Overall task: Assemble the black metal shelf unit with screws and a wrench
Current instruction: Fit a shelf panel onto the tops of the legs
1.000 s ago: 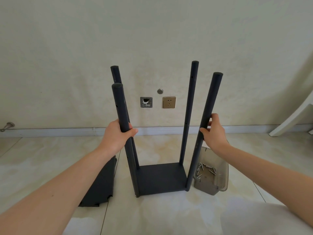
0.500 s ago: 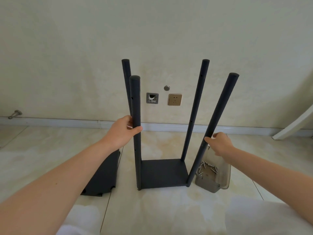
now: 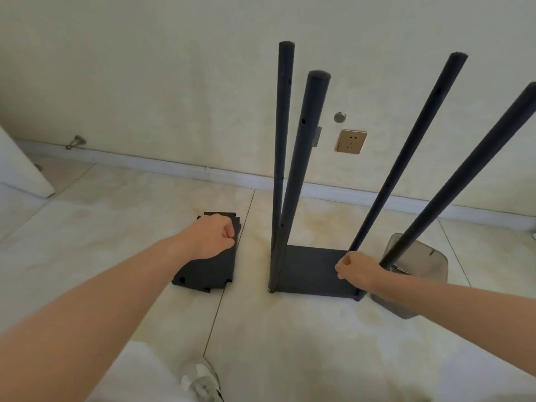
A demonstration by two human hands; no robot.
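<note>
Stack of flat black metal shelf panels (image 3: 203,268) lies flat on the pale tiled floor (image 3: 290,343), just left of the part-built unit. Its long axis runs from the person toward the wall. Left hand (image 3: 213,236) sits over its far end, fingers curled at the right edge; grip on the top panel unclear. Right hand (image 3: 358,272) is well apart, fisted above the black rectangular base shelf (image 3: 313,268), contents unseen. Four black round metal poles (image 3: 307,158) stand on that base. Likely the left hand's lift, panel kept level
</note>
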